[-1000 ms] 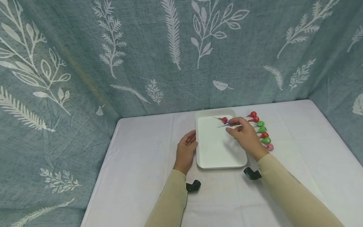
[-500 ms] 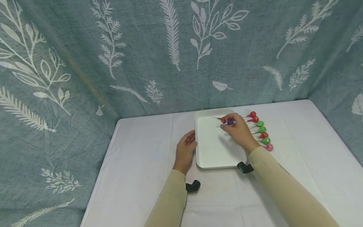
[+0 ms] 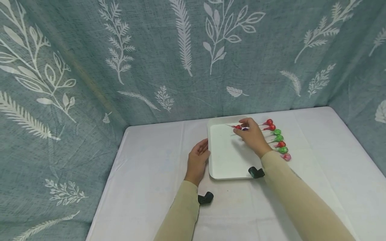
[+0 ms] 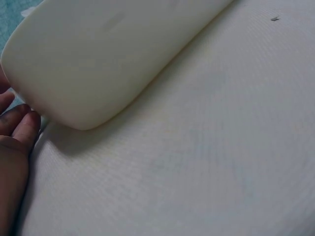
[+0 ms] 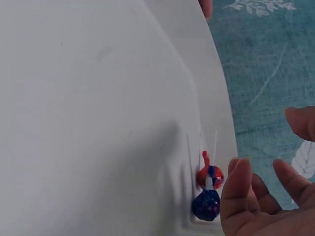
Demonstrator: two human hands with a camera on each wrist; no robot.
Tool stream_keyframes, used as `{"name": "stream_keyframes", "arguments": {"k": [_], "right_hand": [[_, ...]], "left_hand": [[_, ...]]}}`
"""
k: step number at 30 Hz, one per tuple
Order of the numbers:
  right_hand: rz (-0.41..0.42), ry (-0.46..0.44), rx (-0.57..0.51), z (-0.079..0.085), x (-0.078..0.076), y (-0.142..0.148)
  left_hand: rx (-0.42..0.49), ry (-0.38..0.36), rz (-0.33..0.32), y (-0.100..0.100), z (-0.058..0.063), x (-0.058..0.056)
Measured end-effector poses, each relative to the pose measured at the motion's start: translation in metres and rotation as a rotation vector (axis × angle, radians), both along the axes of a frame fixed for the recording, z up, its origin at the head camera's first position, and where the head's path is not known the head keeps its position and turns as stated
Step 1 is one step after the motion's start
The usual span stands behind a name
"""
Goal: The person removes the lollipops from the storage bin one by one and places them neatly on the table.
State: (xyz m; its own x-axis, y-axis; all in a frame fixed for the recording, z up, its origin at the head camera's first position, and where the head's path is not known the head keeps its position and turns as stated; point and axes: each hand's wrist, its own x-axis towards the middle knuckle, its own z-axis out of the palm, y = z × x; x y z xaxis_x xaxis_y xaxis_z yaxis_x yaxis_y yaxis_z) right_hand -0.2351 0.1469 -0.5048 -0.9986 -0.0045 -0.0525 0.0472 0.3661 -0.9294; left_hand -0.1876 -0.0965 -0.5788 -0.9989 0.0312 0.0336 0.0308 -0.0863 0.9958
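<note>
A white rectangular tray (image 3: 232, 162) lies on the table with two wrapped lollipops near its far end. One is a red lollipop (image 5: 203, 175); touching it is a dark blue-purple lollipop (image 5: 206, 205), their sticks running roughly alongside each other. Just over them, my right hand (image 3: 252, 135) hovers with thumb and fingers apart; in the right wrist view nothing is between them. My left hand (image 3: 196, 162) rests against the tray's left side, fingers loosely extended and touching its outer wall. From the head view the right fingers partly cover the purple lollipop.
Right of the tray, a column of several lollipops lies on the white cloth: red lollipops (image 3: 269, 122) at the far end, green lollipops (image 3: 278, 138) between, and a pink lollipop (image 3: 286, 157) nearest. A patterned blue-green curtain (image 3: 193, 60) stands behind the table.
My right hand has moved left and away from me over the tray, and its fingers have let go of the purple lollipop beside the red one. The left hand has stayed put.
</note>
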Motion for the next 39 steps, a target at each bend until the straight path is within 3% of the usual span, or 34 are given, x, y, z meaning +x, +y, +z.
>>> {"name": "stream_keyframes", "arguments": {"k": [7,19,29,36,39], "right_hand": [[-0.047,-0.026,0.005,-0.006,-0.005,-0.007],[-0.137,0.059,0.161,-0.029,-0.008,-0.016],[-0.087,0.034,0.139,-0.037,-0.003,-0.02],[0.003,0.051,0.088,-0.039,-0.001,-0.022],[-0.01,0.064,0.092,-0.039,0.0,-0.022]], "left_hand": [[0.006,0.01,-0.009,0.0,0.0,0.002],[0.016,0.016,-0.013,0.001,0.001,0.003],[0.004,0.02,-0.016,-0.003,-0.001,0.004],[-0.004,0.008,-0.013,-0.005,-0.002,0.006],[-0.008,0.006,-0.015,-0.006,-0.002,0.006]]}}
